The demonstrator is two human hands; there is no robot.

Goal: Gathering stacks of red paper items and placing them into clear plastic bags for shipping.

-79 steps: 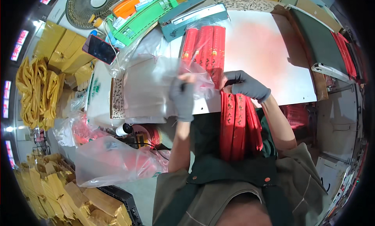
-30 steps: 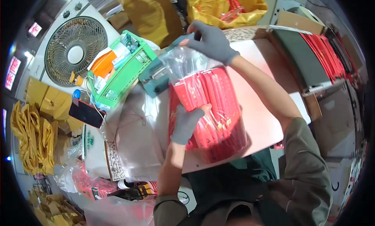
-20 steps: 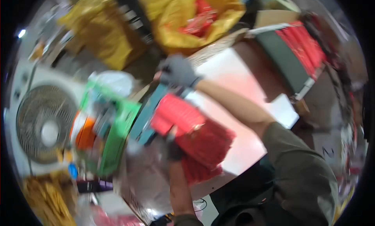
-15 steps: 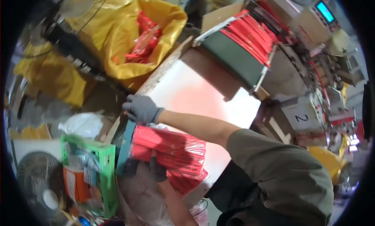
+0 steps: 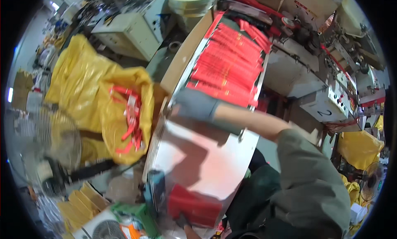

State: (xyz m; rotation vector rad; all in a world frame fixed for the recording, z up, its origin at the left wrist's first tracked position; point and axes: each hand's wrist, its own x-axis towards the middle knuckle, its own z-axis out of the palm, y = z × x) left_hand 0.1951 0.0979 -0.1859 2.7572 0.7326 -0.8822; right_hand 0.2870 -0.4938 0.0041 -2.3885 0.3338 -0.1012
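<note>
Meanwhile, grey-gloved right hand (image 5: pixel 194 106) reaches frame centre toward stacked red paper packets (image 5: pixel 227 69) in upper-centre tray, grip unclear. Left hand (image 5: pixel 182 220), bottom centre, mostly hidden by bagged red bundle (image 5: pixel 192 206). Best lift packets squarely, edges aligned.
</note>
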